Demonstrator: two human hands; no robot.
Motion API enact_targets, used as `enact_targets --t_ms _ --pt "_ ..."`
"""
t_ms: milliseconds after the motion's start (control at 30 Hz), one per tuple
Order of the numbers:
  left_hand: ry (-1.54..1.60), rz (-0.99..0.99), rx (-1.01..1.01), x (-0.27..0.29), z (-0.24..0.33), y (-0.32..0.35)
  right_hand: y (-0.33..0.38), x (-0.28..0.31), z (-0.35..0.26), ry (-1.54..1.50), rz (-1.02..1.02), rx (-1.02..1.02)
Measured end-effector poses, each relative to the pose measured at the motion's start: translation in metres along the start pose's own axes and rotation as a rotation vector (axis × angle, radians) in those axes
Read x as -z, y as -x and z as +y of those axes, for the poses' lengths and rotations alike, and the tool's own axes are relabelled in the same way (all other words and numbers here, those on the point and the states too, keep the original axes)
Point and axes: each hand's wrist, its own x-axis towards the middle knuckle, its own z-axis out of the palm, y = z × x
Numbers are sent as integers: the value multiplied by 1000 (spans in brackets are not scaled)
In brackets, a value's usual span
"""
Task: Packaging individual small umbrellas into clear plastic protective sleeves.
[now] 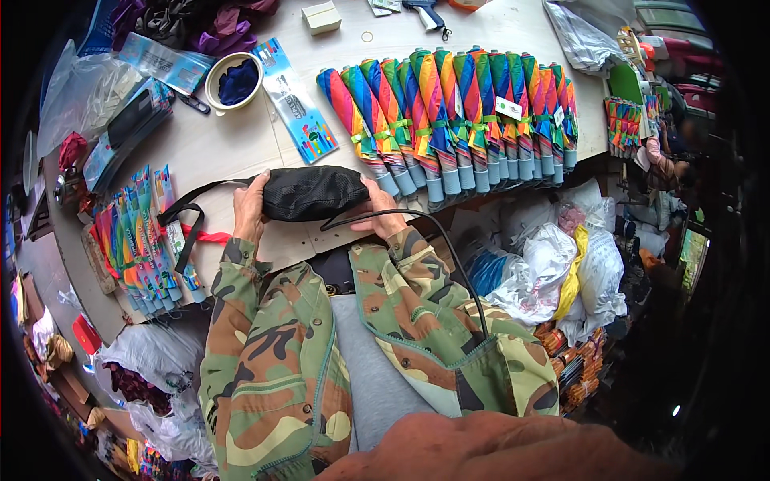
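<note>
Fingers [258, 186] of the left hand [250, 210] curl over the left end of a black mesh fabric pouch [314, 193], gripping it, while the right hand [380, 215] closes its fingers on the pouch's right end, thumb side toward the body. The pouch lies lengthwise between the two hands, at the near edge of the pale wooden worktable [233, 144], just above the camouflage-patterned jacket sleeves. A black strap [186, 215] runs from the pouch's left end down across the table edge, and a thin black cord [449, 256] loops from near the right hand down over the jacket.

Just beyond the pouch, to the right, a row of folded rainbow-striped umbrellas [457, 112] lies side by side, their grey-blue handles pointing toward the person. To the left of the hands, a fan of rainbow umbrellas in clear printed sleeves [140, 240] rests at the table's edge, with a red ribbon [210, 236] beside them. Farther back lie a flat blue printed packaging sleeve [295, 100], a roll of tape with dark blue cloth inside [235, 80] and a black tagging gun [427, 14]. White and yellow plastic bags [561, 272] are heaped on the floor to the right.
</note>
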Motion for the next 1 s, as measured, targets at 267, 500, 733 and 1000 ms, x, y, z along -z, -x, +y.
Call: enact_targets --t_ms 267,500,733,1000 --pt "245 -213 -217 50 -56 25 13 11 5 -293 -303 30" --pt "473 -443 -381 64 -85 62 18 17 12 -156 -313 336" --pt "792 -437 -355 64 -86 76 17 32 -6 -142 -467 428" --pt "814 -455 -347 75 -94 86 9 48 -5 -234 -486 515"
